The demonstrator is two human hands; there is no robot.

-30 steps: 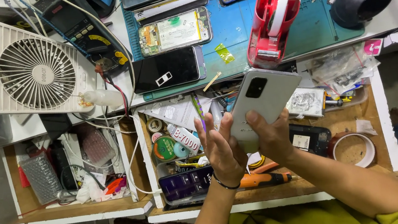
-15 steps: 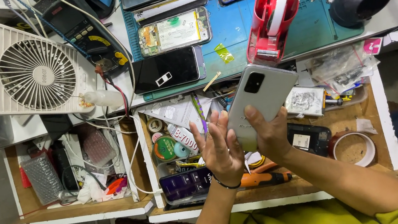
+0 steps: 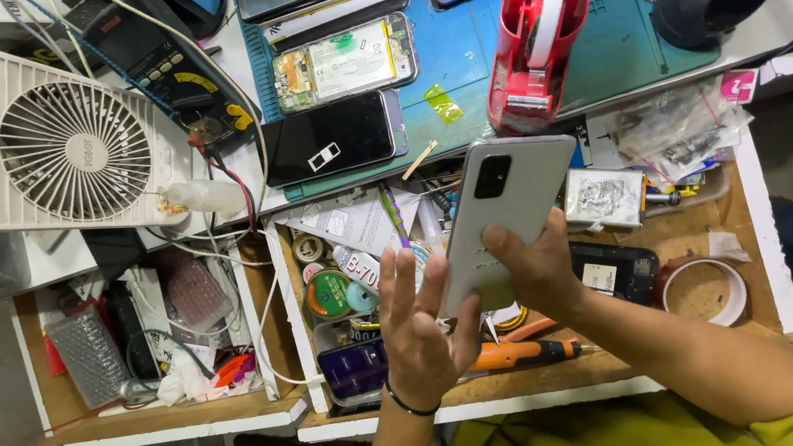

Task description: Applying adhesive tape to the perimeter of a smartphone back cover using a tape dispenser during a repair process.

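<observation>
Right hand (image 3: 542, 271) grips grey phone (image 3: 507, 219), hiding its screen; left hand (image 3: 421, 336) spread.

A silver-grey smartphone (image 3: 507, 219) is held back-side up, tilted, above an open wooden drawer (image 3: 768, 248) crowded with tape rolls, a battery and an orange-handled screwdriver (image 3: 518, 352). The right hand (image 3: 539, 271) grips the phone's lower end, fingers wrapped over its back. The left hand (image 3: 421, 336), fingers spread, rests its fingertips against the phone's lower left edge. On the blue work mat (image 3: 466, 53) beyond lie an opened phone (image 3: 343, 61), a black phone (image 3: 331, 138) and a red tape dispenser (image 3: 538, 24). A white fan (image 3: 54, 144) sits to the left.
</observation>
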